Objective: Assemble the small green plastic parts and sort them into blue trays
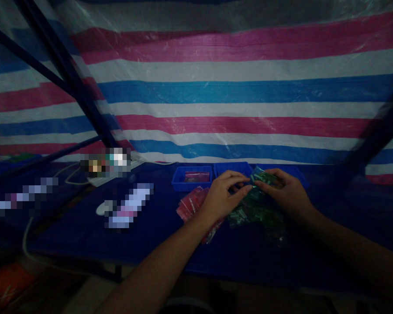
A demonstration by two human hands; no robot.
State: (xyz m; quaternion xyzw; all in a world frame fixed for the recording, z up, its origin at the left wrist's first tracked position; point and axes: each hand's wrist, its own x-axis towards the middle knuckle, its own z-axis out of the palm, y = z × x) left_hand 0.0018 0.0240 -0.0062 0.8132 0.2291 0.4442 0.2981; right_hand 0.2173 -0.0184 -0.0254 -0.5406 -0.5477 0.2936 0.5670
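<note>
My right hand [290, 192] is closed on a small clear-green plastic bag [263, 175], lifted above the table. My left hand [224, 194] meets the bag's left edge, thumb and forefinger curled close together. Whatever lies between those fingertips is too small and dark to make out. Below both hands a pile of green plastic bags [240, 216] rests on the table, with pale slim pieces showing in some. Pink-red plastic bags [191, 203] lie fanned out to the left, partly covered by my left wrist and forearm.
Blue trays line the table's [163, 235] back edge: a left tray [178, 185] with a pink bag in it, a middle tray [232, 168] and a right one [299, 174]. Farther left are a white round object [104, 208], blurred-out items and a white cable [28, 235]. Striped sheeting hangs behind.
</note>
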